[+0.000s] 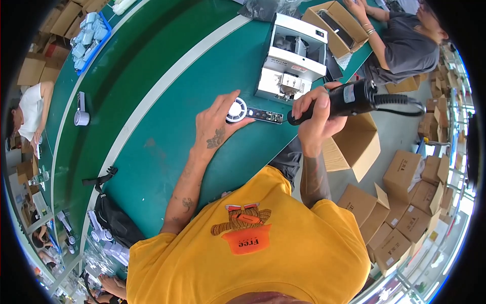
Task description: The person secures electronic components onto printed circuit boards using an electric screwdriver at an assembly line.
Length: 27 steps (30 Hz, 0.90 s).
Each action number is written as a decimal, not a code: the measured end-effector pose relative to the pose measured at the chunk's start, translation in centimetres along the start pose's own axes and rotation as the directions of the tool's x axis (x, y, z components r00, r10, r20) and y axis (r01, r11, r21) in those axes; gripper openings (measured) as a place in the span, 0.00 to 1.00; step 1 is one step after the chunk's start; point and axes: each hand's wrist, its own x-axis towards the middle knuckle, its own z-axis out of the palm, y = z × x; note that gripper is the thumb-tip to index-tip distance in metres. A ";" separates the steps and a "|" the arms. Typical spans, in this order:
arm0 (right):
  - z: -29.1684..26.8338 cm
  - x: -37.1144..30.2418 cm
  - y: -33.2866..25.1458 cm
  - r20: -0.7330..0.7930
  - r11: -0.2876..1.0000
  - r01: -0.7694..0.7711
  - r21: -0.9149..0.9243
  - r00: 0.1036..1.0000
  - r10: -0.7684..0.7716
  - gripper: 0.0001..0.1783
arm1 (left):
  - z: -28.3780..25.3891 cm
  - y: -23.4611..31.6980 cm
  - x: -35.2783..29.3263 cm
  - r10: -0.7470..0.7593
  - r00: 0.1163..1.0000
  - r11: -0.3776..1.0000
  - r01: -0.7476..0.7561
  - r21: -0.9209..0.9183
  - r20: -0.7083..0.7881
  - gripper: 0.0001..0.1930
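Observation:
My left hand (216,121) is closed round the round white head of a small handheld fan (236,110). The fan lies on the green table (167,131), and its handle points right, with a dark circuit board showing along it. In my right hand (319,119) is a black electric screwdriver (352,99), held almost level. Its tip end is close to the far end of the fan's handle; whether it touches a screw is too small to tell. Just beyond both hands stands a white screw feeder machine (293,58).
An open carton (349,144) stands right of the table, with stacked cartons (405,218) farther right. Another carton (336,28) sits by the feeder. A coiled cable (400,103) trails from the screwdriver. A black bag (114,218) lies at left. A co-worker (405,45) sits at the upper right.

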 end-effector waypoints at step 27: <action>3.5 4.8 -1.3 -0.096 1.000 -0.028 -0.005 0.995 0.027 0.13 | 0.2 -0.2 -0.3 -0.002 1.000 1.000 0.002 0.016 -0.022 0.37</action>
